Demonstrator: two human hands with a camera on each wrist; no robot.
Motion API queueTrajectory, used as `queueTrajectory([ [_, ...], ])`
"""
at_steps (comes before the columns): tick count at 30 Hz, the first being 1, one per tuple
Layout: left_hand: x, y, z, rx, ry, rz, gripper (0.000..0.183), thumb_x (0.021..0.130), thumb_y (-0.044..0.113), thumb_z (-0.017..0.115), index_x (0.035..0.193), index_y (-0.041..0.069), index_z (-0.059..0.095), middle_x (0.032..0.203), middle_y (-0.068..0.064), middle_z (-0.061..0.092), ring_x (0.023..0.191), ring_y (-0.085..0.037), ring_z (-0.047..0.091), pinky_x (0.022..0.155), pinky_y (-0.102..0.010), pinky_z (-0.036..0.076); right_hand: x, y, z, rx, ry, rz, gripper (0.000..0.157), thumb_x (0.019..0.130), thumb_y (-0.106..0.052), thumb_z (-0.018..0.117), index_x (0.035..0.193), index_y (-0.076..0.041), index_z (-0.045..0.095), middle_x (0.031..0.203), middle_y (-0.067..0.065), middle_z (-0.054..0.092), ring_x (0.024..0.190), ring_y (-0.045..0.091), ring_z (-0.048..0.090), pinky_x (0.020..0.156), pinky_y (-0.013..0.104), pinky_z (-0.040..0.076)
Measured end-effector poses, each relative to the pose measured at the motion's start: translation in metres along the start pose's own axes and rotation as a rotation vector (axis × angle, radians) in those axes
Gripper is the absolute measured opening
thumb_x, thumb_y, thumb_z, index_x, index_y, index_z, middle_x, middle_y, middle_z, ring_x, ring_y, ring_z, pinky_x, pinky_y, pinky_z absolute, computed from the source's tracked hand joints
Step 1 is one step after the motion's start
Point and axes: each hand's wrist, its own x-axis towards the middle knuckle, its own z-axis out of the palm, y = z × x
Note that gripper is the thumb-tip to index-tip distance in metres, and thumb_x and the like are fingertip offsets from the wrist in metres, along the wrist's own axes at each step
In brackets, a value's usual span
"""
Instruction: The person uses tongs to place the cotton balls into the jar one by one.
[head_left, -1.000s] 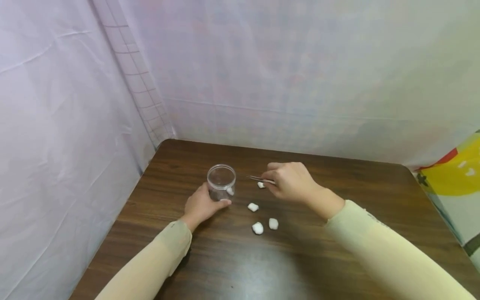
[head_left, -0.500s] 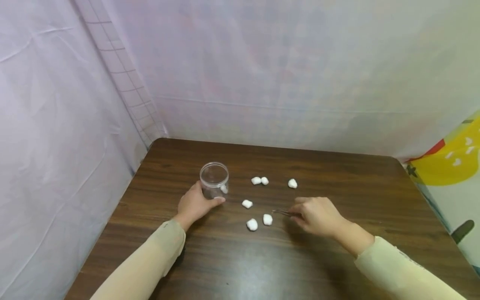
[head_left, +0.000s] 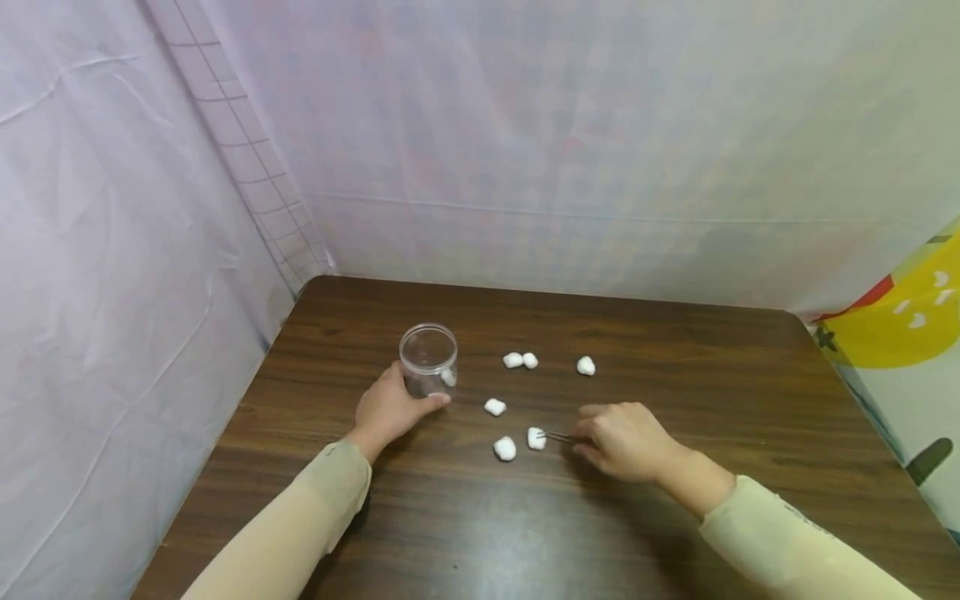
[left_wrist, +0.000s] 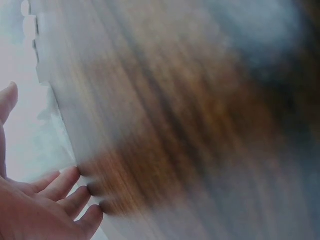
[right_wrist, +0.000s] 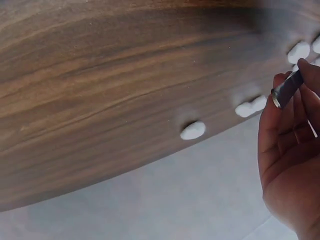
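Note:
In the head view my left hand [head_left: 392, 414] grips a clear lidless jar [head_left: 426, 367] standing upright on the table, thumb on its near side. At least one white cotton ball [head_left: 448, 377] shows through its wall. My right hand [head_left: 624, 442] pinches metal tweezers [head_left: 558, 436], whose tips lie over a cotton ball [head_left: 536, 439]; whether they squeeze it I cannot tell. Another cotton ball [head_left: 505, 449] lies just left of that one. In the right wrist view the end of the tweezers [right_wrist: 287, 90] shows between thumb and fingers.
On the brown wooden table [head_left: 675, 358] lie more cotton balls: one [head_left: 495, 407] right of the jar, a touching pair [head_left: 521, 361] farther back, and one [head_left: 586, 366] to their right. White curtains [head_left: 562, 167] stand behind and at the left.
My right hand has moved from the back of the table toward me, leaving a cotton ball beside another one. Then it shifted left, bringing the tweezer tips onto a nearer ball. The left hand keeps its grip.

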Motion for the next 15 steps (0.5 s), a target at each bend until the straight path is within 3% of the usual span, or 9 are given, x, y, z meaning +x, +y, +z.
queueTrajectory([
  [5,-0.0001,0.0008,-0.0001,0.003,0.002,-0.002,0.090,0.073,0.059,0.082,0.137,0.003,0.050,0.134,-0.017,0.059,0.116,-0.039,0.059,0.093,-0.055,0.046,-0.0006,0.0019,0.0047,0.004,0.014,-0.012,0.012,0.077,-0.023,0.081,0.087,-0.019,0.077,0.080,-0.009,0.059,0.054,0.012,0.055,0.043,0.036,0.044],
  [15,-0.0003,0.0009,0.0003,0.006,-0.002,-0.008,0.090,0.073,0.059,0.082,0.137,0.004,0.050,0.135,-0.016,0.059,0.118,-0.038,0.058,0.094,-0.056,0.045,0.0013,0.0038,0.0084,-0.014,0.033,-0.028,0.009,0.075,-0.021,0.080,0.082,-0.021,0.074,0.073,-0.013,0.050,0.051,0.008,0.047,0.042,0.035,0.041],
])
